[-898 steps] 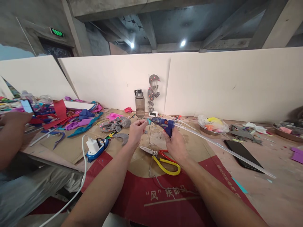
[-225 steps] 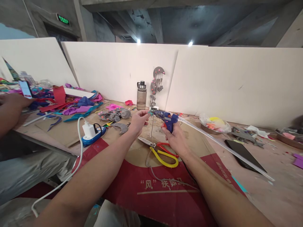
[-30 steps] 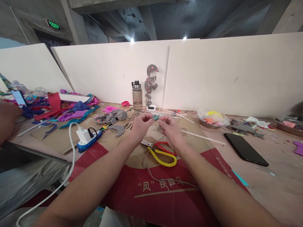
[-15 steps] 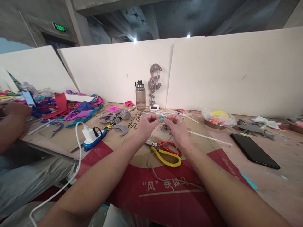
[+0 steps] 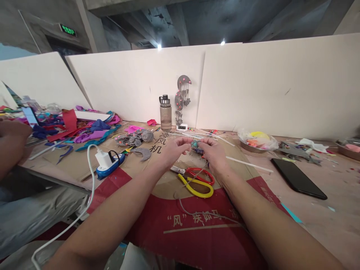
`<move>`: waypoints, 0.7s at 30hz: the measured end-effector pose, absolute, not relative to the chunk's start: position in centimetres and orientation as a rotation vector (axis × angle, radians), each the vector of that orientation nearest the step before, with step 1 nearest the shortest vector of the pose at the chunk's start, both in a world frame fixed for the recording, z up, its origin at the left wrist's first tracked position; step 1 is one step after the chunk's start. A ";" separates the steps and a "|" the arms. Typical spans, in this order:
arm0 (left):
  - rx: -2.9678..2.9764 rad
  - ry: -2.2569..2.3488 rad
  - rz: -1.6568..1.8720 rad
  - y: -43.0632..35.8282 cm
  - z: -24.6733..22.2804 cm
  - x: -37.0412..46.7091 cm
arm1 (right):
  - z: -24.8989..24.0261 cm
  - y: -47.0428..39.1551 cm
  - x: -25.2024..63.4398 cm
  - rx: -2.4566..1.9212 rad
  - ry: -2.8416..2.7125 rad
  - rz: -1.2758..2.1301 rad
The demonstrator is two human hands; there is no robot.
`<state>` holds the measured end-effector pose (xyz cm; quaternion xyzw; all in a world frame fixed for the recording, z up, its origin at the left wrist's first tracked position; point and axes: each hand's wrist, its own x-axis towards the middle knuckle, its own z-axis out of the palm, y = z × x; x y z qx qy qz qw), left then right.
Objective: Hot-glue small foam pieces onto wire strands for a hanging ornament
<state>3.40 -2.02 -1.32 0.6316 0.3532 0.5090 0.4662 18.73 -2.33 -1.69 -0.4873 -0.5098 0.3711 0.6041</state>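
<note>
My left hand (image 5: 177, 149) and my right hand (image 5: 211, 152) meet over the cardboard, fingertips pinched around a small teal piece (image 5: 194, 144), too small to make out fully. Just below it, something dark with several prongs (image 5: 197, 151) is partly hidden by my right fingers. A grey cord (image 5: 189, 212) trails over the cardboard near my right forearm. Under my hands lie scissors (image 5: 197, 186) with one yellow and one red handle loop. A grey felt crescent (image 5: 142, 153) and a ball of grey yarn (image 5: 147, 135) sit to the left.
A bottle (image 5: 165, 114) and a small digital clock (image 5: 182, 127) stand at the back beside a hanging grey moon ornament (image 5: 183, 80). At right are a phone (image 5: 298, 178) and a bowl (image 5: 254, 148). A power strip (image 5: 110, 167) with a white cable lies left, near another person's arm (image 5: 12, 144).
The teal piece has shifted slightly right between my fingertips and shows more. My left thumb has drawn back a little. The view has moved slightly.
</note>
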 end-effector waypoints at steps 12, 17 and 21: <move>1.752 1.061 1.250 -2.6 -0.3 3.1 | -1.0 -3.4 18.6 -1.211 -1.405 0.839; 1.867 1.139 1.220 -2.3 -0.5 2.7 | -0.5 -4.1 18.3 -1.257 -1.441 0.837; 1.976 1.196 1.153 -2.0 -0.8 2.6 | -0.7 -4.0 18.4 -1.278 -1.474 0.801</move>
